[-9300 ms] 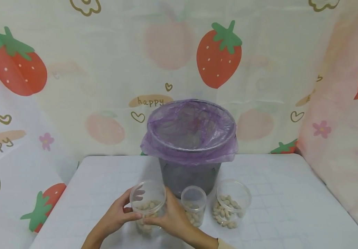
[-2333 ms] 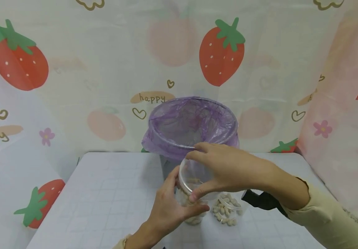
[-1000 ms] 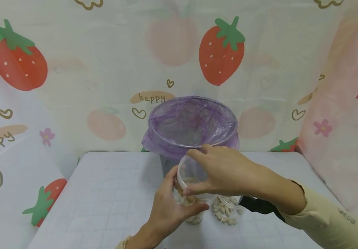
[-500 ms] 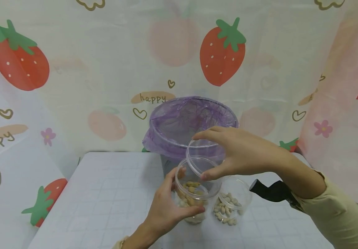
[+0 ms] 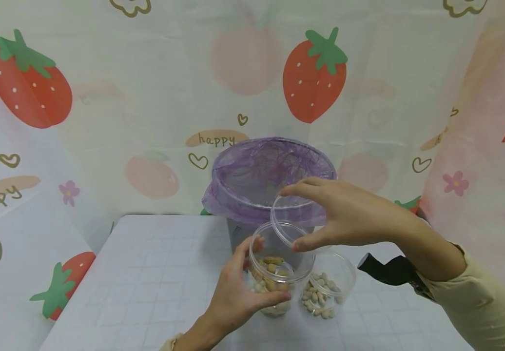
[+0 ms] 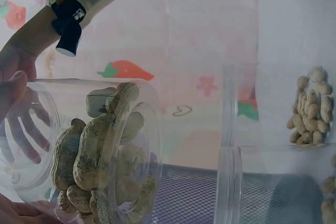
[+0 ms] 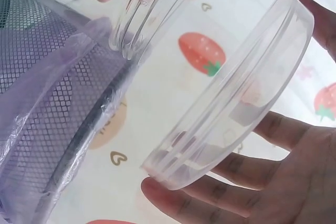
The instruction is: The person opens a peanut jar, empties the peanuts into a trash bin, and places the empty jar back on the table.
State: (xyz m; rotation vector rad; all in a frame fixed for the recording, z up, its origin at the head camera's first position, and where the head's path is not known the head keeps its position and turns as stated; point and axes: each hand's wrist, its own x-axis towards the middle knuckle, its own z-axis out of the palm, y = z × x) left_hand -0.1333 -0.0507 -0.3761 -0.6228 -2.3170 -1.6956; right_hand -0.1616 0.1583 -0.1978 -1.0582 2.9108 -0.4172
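Note:
My left hand [image 5: 235, 292] grips a clear plastic jar [image 5: 298, 265], raised above the table with its mouth uncovered. Unshelled peanuts [image 6: 92, 153] lie in its lower part. The clear round lid [image 7: 231, 98] is held by its edge in my right hand [image 5: 351, 214], thumb on one side and fingers on the other. Tilted, the lid stands just above the jar's rim and overlaps it in the head view. Below the held jar is a smaller jar [image 5: 276, 309] of peanuts, mostly hidden. To the right stands another clear jar [image 5: 346, 273], partly filled with peanuts.
Directly behind the jars stands a mesh bin [image 5: 238, 239] lined with a purple bag [image 5: 223, 204] folded over its rim. The white table [image 5: 147, 278] is backed by a strawberry-print cloth [image 5: 169, 73]. A black strap device [image 5: 386, 270] sits on my right wrist.
Earlier both hands held the jar low at the left; it was then raised rightward. Within the last second my right hand has lifted the lid off its mouth, up and to the right.

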